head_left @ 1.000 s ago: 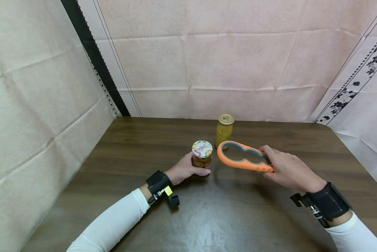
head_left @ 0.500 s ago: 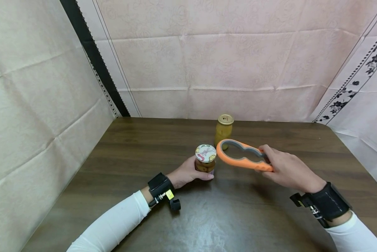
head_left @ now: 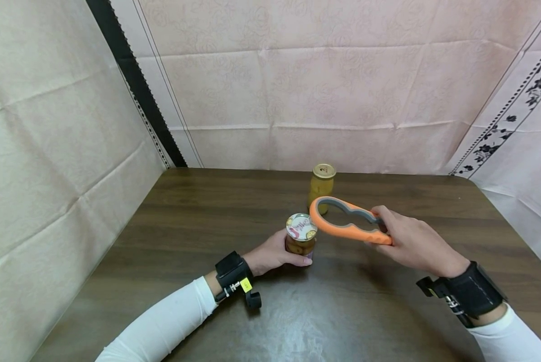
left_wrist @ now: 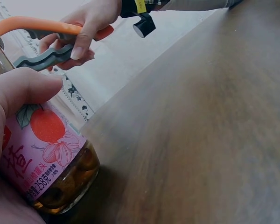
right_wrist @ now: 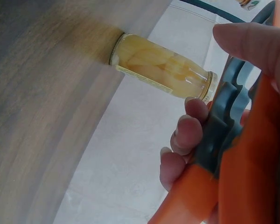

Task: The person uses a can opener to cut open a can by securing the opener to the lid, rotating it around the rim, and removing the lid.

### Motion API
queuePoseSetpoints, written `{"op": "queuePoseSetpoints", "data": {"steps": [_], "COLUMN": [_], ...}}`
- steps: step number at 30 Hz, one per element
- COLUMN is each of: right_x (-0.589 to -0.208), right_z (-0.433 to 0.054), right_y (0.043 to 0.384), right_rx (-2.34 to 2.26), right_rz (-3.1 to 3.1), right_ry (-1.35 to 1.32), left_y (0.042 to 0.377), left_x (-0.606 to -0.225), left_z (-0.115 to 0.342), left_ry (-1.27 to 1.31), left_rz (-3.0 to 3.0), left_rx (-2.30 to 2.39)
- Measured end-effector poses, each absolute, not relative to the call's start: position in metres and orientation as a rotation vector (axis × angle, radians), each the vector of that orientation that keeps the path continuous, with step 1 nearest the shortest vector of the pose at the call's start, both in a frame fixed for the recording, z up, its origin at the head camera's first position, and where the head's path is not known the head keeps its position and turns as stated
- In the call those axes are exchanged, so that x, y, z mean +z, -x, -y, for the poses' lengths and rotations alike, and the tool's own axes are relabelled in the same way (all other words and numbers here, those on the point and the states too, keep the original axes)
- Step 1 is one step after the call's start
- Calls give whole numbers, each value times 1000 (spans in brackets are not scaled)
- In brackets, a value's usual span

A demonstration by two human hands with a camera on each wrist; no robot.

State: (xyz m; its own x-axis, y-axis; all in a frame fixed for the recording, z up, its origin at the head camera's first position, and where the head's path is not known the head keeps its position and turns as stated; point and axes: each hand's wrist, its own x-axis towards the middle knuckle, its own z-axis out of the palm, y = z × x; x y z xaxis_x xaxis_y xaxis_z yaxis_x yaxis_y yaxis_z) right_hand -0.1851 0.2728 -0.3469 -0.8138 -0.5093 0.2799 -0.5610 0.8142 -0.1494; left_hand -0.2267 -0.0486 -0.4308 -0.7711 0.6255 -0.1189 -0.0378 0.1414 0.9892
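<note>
My left hand (head_left: 270, 254) grips a glass jar (head_left: 300, 246) of dark fruit by its side, the thumb across the front. A white patterned lid (head_left: 301, 227) is on it. In the left wrist view the jar's pink label (left_wrist: 51, 144) shows red fruit, and its base is close to the wood. My right hand (head_left: 408, 239) holds an orange and grey jar opener (head_left: 349, 232) by its handle end, raised above the table. The opener's looped front overlaps the lid's right edge in the head view; whether they touch, I cannot tell.
Behind the opener a second jar (head_left: 322, 188) with a gold lid stands on the brown wooden table (head_left: 207, 201); the right wrist view shows pale yellow fruit inside. Light cloth (head_left: 343, 100) hangs behind the table and at both sides.
My left hand has moved the jar right and nearer to me, so it now meets the opener's loop in the head view. The opener's front has risen slightly; my right hand stays nearly still.
</note>
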Motion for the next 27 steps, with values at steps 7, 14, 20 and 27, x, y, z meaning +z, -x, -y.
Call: {"op": "queuePoseSetpoints", "data": {"steps": [7,14,20,27], "right_x": [-344,-342,-340,-334], "right_z": [-269,-262,-256,-245], "right_y": [183,181,177,173], "right_rx": [325,306,293,277], "right_rz": [2751,2712,2689,2670], "right_ry": [-845,-872,-896,-917], "left_y": [223,216,213,210], "left_x": [-433,-432,-432,-433], "left_z": [45,41,37,33], "left_ry": [-629,-640,-689,-761], "left_rz": [-1876,-1864,-1832,-1799], "left_rx": [1681,1669,1629,1614]}}
